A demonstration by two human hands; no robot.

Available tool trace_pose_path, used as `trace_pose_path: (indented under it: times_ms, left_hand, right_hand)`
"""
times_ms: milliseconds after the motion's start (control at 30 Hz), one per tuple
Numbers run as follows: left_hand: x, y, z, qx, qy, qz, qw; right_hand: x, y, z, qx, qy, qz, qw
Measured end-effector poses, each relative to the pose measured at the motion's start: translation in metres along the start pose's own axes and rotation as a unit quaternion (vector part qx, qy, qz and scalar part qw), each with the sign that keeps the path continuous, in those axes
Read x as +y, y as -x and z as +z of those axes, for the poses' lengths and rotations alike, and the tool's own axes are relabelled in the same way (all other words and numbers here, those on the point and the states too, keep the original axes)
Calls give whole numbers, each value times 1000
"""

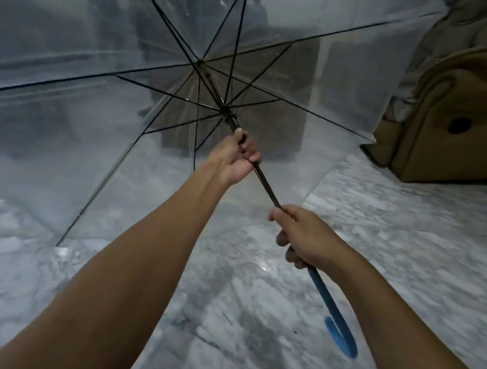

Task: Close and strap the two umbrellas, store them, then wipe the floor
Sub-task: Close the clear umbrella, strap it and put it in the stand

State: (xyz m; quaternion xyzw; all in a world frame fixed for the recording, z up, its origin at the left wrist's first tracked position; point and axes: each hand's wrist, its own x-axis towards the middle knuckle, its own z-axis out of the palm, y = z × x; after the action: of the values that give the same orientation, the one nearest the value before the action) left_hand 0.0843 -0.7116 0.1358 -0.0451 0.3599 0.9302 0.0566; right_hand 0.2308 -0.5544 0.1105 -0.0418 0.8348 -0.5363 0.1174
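Umbrella (98, 45) open | left hand (236, 159) clasps shaft near runner | right hand (306, 241) grips handle | next: release catch, slide runner down

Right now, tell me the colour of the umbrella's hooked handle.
Blue. The handle curves below the right hand, clearest in the head view.

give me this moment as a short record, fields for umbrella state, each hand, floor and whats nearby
umbrella: clear umbrella, canopy fully open, dark ribs spread
shaft: dark shaft, runs between the two hands
left hand: left hand closed on the shaft just below the runner
right hand: right hand closed on the shaft where the blue hook handle begins
floor: grey marbled floor, glossy
nearby: brown sofa at right
strap: not visible
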Motion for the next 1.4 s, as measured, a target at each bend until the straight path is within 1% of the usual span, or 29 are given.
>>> trace_pose_path:
  times_ms: [133, 233, 333, 400, 467, 533, 567, 600, 667, 700, 733, 767, 867, 933, 1000, 1067, 1133, 1233, 1400]
  left_hand:
    - [0, 1, 3, -3, 25, 8, 1000]
    - [-16, 17, 13, -42, 14, -22, 999]
    - [-38, 29, 31, -78, -31, -68, 994]
    - [-41, 29, 43, -75, -55, -77, 993]
    - [-38, 25, 45, -55, -57, -61, 995]
    - [-33, 20, 38, -42, -57, -32, 997]
    - [-30, 18, 33, -38, -58, -18, 997]
    - [-26, 17, 29, -30, -58, -5, 998]
    - [-14, 12, 21, -9, -46, 17, 999]
    - [-7, 8, 18, -1, -34, 26, 999]
    - [-4, 6, 15, 6, -24, 33, 999]
    - [-3, 6, 13, 11, -18, 37, 999]
    - [-11, 8, 15, 30, -11, 28, 999]
    - [-16, 15, 19, 28, -31, 18, 999]
    - [-18, 24, 23, 24, -79, 8, 997]
    - [-24, 33, 31, 11, -159, -2, 987]
    - [-33, 43, 41, -5, -207, -12, 978]
    - [-45, 52, 55, -19, -211, -28, 977]
    - [-52, 54, 59, -49, -182, -45, 981]
  right_hand:
    - [6, 8, -3, 59, 37, -25, 997]
    - [-5, 1, -2, 93, 8, -39, 995]
    - [-28, -19, -7, 139, -46, -29, 989]
    - [-34, -29, -11, 148, -53, -26, 987]
    - [-30, -32, -14, 132, -55, -41, 989]
    - [-20, -27, -16, 97, -77, -49, 991]
    - [-14, -23, -17, 82, -70, -50, 993]
    - [-7, -20, -19, 67, -39, -50, 996]
    - [11, -11, -22, 16, 2, -51, 999]
    - [20, -6, -22, -8, -9, -49, 999]
    - [28, -2, -20, -13, -23, -49, 998]
    - [34, 0, -18, 4, -23, -54, 998]
    - [42, -2, -7, 100, 29, -94, 990]
    - [44, -4, -3, 139, 28, -113, 984]
    - [42, -6, -4, 160, 8, -123, 980]
    - [33, -12, -6, 189, -6, -146, 971]
    - [16, -18, -6, 220, -24, -172, 960]
    - [-1, -27, -9, 272, -46, -185, 943]
    - [-5, -31, -6, 312, -73, -174, 931]
